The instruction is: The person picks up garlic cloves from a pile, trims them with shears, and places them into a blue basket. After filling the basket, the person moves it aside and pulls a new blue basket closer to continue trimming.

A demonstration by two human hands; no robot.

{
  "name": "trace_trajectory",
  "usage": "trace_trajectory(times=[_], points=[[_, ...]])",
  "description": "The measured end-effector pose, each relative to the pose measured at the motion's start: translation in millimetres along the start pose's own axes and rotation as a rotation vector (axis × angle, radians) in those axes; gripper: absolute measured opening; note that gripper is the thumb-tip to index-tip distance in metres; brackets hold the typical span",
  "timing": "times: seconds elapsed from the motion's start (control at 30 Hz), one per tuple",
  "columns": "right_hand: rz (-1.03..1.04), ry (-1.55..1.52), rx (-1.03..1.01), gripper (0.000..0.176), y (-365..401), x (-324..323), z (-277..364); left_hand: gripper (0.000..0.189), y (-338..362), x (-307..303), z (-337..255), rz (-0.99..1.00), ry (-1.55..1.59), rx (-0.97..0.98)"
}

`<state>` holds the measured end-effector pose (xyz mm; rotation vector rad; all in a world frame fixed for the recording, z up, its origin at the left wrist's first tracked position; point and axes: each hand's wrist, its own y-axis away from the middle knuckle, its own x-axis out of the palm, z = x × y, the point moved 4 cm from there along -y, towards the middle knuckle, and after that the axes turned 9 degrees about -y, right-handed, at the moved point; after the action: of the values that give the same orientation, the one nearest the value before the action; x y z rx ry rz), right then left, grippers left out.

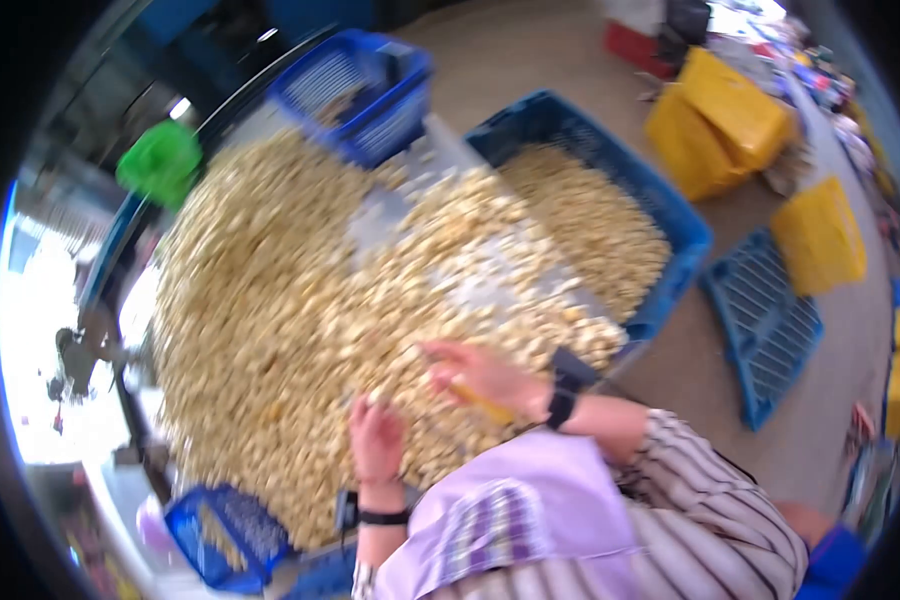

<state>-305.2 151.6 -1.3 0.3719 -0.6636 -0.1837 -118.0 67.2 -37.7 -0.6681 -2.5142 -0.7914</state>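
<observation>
My purple apron and striped sleeve fill the near view. Just past them both hands are down in the heap of pale pieces that covers nearly the whole counter.

My left hand lies palm down at the near edge of the heap with its fingers curled into it. I cannot tell whether it has pinched any pieces. My right hand is closed around a yellow-orange stick, with the other fingers spread over the pieces.

It looks like I am picking through the heap, so the next move calls for small, light strokes, because the pieces are loose.

A bare grey strip of counter is the only open room. A blue crate, itself partly full, sits against the far-right edge. There is a small blue basket at the far end and another basket at the near-left corner. Yellow crates stand well apart on the floor.
</observation>
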Motion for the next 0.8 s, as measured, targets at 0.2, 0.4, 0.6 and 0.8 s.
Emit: trace_trajectory(times=[0.2,0.4,0.6,0.8], points=[[0.178,0.254,0.052,0.058,6.8,20.1,3.9,0.012,5.1,29.9,-6.3,0.018,-0.086,0.02],[0.222,0.268,0.164,0.063,7.6,30.4,7.2,0.011,7.3,38.2,-9.9,-0.004,-0.256,0.011],[0.268,0.507,-0.099,0.056,1.3,24.0,3.7,0.015,6.0,30.9,-15.8,0.027,-0.257,-0.069],[-0.195,0.08,0.023,0.046,-14.7,-19.3,7.1,0.02,-4.7,48.4,-47.2,0.453,0.325,0.093]])
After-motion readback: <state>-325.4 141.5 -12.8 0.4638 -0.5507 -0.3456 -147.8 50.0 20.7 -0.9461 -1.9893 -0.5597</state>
